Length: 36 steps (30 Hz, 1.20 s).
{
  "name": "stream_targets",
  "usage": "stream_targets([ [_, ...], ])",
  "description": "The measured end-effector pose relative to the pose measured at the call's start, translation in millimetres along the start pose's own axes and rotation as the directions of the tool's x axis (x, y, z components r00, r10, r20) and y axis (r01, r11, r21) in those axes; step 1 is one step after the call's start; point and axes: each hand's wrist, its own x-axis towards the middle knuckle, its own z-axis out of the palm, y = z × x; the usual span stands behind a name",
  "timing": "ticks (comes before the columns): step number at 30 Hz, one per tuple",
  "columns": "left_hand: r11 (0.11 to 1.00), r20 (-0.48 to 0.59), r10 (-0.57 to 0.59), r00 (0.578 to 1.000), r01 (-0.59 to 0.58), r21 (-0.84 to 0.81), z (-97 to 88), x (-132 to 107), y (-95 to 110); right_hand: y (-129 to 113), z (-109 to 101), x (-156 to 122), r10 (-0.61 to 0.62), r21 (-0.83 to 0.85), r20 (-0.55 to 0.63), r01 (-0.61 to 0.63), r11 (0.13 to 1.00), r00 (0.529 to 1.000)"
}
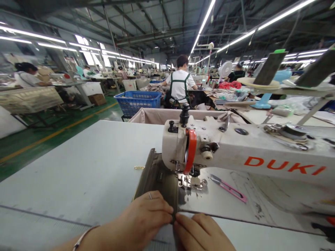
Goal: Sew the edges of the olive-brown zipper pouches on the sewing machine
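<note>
Head view: a dark olive piece [150,181] lies flat on the pale tabletop [86,167], left of the foot of a sewing machine [222,143] and running toward the near edge. The left hand [146,216], fingers bent together, rests its fingertips on the piece's near end; the right hand [201,232], also curled, touches that end from the right. Thumbs are unclear, so I cannot tell whether either pinches. Pink snips [222,183] lie right of the foot.
</note>
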Motion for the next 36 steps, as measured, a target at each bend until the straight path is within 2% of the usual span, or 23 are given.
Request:
stream_targets([
  [3, 1.000, -0.023, 0.008, 1.000, -0.008, -0.002, 0.6, 4, -11, 8, 5, 0, 0.029, 0.078, 0.056, -0.034, 0.996, 0.998],
  [8, 0.997, -0.064, 0.077, 0.995, -0.076, 0.015, 3.0, 9, -28, 18, -1, 12, 0.122, 0.258, 0.246, -0.186, 0.948, 0.961],
  [13, 0.997, -0.069, 0.073, 0.995, -0.070, 0.038, -0.8, 18, -39, 28, -11, 29, 0.163, 0.279, 0.358, -0.272, 0.921, 0.919],
  [16, 0.997, -0.057, 0.061, 0.997, -0.057, 0.061, -1.7, 23, -47, 34, -16, 40, 0.192, 0.259, 0.443, -0.330, 0.908, 0.876],
  [20, 0.995, -0.076, 0.070, 0.995, -0.063, 0.080, -1.5, 29, -58, 39, -18, 51, 0.255, 0.190, 0.552, -0.418, 0.888, 0.794],
  [23, 0.993, -0.101, 0.077, 0.992, -0.067, 0.093, -3.6, 35, -64, 41, -13, 53, 0.292, 0.156, 0.566, -0.448, 0.880, 0.771],
  [28, 0.992, -0.119, 0.045, 0.992, -0.031, 0.121, -9.5, 47, -70, 42, -3, 47, 0.329, 0.134, 0.522, -0.457, 0.879, 0.787],
  [36, 0.987, -0.174, -0.010, 0.985, 0.038, 0.156, -6.6, 51, -77, 41, -3, 48, 0.375, 0.110, 0.517, -0.494, 0.862, 0.769],
])
